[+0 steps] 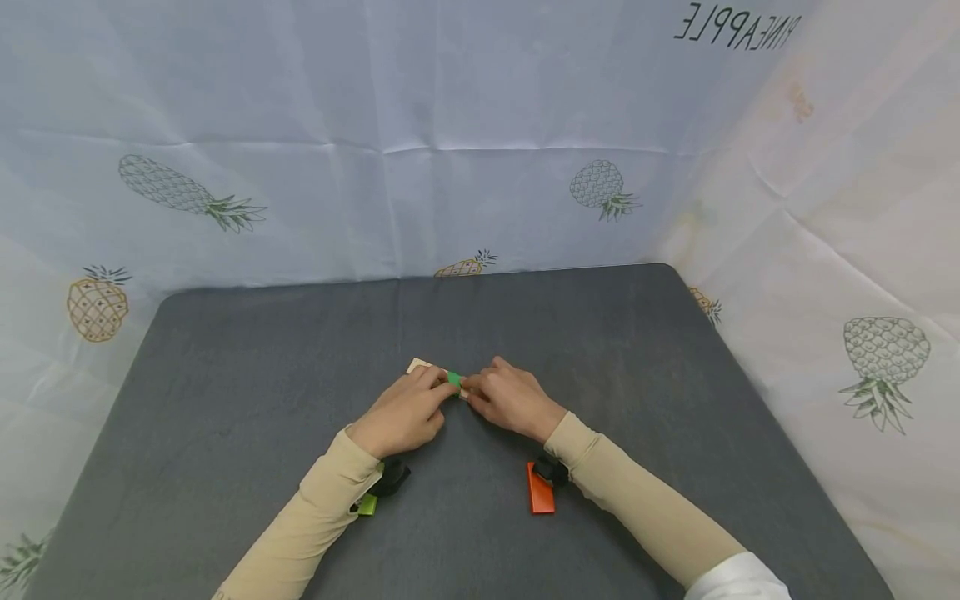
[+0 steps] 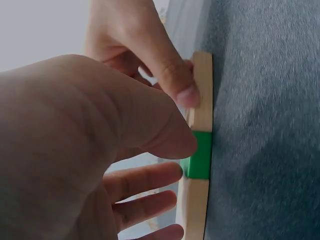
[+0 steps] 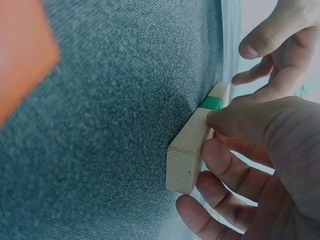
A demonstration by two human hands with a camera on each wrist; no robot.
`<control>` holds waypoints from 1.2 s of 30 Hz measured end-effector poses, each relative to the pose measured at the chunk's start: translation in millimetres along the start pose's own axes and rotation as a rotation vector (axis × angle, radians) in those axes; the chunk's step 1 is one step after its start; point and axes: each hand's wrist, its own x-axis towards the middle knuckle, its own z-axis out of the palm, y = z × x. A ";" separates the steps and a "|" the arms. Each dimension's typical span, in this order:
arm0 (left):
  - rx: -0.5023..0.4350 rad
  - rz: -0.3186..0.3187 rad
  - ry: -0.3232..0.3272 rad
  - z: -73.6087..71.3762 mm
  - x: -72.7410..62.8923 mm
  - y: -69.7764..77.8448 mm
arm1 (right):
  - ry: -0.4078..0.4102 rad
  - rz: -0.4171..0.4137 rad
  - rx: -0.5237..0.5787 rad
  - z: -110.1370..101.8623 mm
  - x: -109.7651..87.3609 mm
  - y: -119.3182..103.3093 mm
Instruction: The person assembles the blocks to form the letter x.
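A pale wooden bar [image 3: 187, 142] with a green section [image 2: 200, 155] across it lies on the dark grey table, close to both hands. My right hand [image 1: 516, 398] pinches the wooden part, thumb on one face and fingers along the other side. Over the green section hovers my left hand [image 1: 405, 411], its thumb tip overlapping the green edge in the left wrist view; contact is unclear. The left fingers reach fairly straight behind the bar. Whether the green is a separate block or a covering cannot be told. In the head view, hands hide part of the bar.
An orange rectangular piece [image 1: 541, 490] appears below the right wrist's black camera, and a yellow-green piece [image 1: 367, 504] near the left wrist. The dark grey table [image 1: 300, 333] meets hanging white cloth [image 1: 300, 208] printed with pineapples at its back and sides.
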 end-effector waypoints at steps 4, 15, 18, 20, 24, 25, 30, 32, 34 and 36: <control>-0.001 0.027 0.014 2.8 0.5 4.3 | 0.011 -0.004 -0.010 0.5 -0.5 0.1; -0.001 0.013 0.016 6.4 1.8 8.1 | 0.010 -0.002 -0.024 -0.7 -1.1 -1.0; 0.001 0.008 0.026 8.0 2.1 7.8 | 0.012 0.001 -0.022 -0.4 -0.9 -0.6; 0.007 0.006 0.033 9.0 2.1 7.7 | 0.011 0.008 -0.015 0.3 -1.1 -0.2; 0.025 0.009 0.045 10.2 1.2 7.4 | 0.008 0.027 0.003 1.8 -0.8 0.8; 0.030 0.009 0.049 10.4 1.0 7.4 | 0.007 0.032 0.009 2.1 -0.7 1.0; 0.027 0.001 0.050 11.1 0.6 6.9 | 0.006 0.041 0.032 2.1 0.4 1.3; 0.017 -0.004 0.039 11.0 0.7 6.9 | 0.005 0.036 0.032 1.6 0.7 1.2; 0.009 -0.008 0.028 10.7 0.8 7.2 | 0.005 0.030 0.028 1.2 0.8 1.1; 0.006 -0.008 0.023 10.5 0.7 7.3 | 0.007 0.023 0.023 0.9 0.9 0.9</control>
